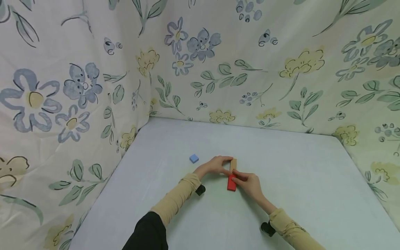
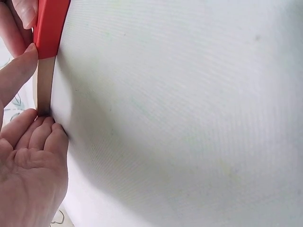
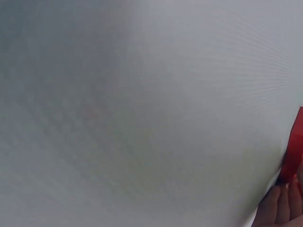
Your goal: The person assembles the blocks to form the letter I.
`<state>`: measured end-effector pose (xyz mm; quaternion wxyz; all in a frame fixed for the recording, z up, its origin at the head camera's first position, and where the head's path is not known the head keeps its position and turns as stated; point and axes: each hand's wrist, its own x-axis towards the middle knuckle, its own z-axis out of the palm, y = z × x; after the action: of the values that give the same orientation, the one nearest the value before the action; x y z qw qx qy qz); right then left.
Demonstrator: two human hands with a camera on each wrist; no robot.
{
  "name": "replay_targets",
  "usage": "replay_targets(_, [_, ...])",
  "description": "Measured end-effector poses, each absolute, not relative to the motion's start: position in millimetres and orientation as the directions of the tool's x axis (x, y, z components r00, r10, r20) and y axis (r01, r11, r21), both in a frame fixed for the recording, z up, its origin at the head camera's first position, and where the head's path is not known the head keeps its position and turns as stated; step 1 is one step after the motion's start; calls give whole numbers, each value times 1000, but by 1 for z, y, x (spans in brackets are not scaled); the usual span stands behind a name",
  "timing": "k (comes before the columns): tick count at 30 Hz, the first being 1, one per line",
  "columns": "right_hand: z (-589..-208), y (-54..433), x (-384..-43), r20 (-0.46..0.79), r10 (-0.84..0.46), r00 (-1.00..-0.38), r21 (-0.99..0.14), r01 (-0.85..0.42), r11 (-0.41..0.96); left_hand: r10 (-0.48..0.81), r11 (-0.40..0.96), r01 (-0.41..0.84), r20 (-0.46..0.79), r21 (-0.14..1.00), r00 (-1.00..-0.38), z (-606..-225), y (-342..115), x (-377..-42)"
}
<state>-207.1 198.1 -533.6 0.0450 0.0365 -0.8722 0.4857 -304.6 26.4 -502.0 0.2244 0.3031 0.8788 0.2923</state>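
Note:
Two small blocks lie end to end on the table: a tan wooden block [image 1: 233,164] on the far side and a red block [image 1: 231,184] on the near side. My left hand [image 1: 216,165] spans the wooden block, fingers at its far end and thumb by the joint with the red one. In the left wrist view, those fingertips [image 2: 46,124] meet the wooden block's end. My right hand [image 1: 251,184] pinches the red block from the right, close to the joint. Only a corner of the right wrist view shows the red block [image 3: 293,151], with curled fingers at its end.
A small blue block [image 1: 194,158] sits on the white table [image 1: 297,166], left of and beyond my left wrist. Floral cloth [image 1: 218,69] hangs along the table's back and sides. Dark wrist cameras [image 1: 200,190] hang under both forearms, low over the surface.

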Motion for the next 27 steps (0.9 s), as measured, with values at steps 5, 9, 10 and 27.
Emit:
replay_targets(5, [-534,198,-207,134,-26,-991,-839,-128,528,668,639,401,-215,656,-712,-502,26,-304])
replay_targets(9, [-533,199,-206,131,-28,-991,-829,-125,545,673,629,401,-208,667,-710,-502,26,-303])
replay_targets(10, [-533,199,-206,121,-27,-992,-831,-116,545,673,626,403,-201,667,-712,-503,25,-302])
replay_targets(27, [-535,200,-206,119,-26,-993,-835,-114,538,493,577,396,83,714,-866,-515,20,-270])
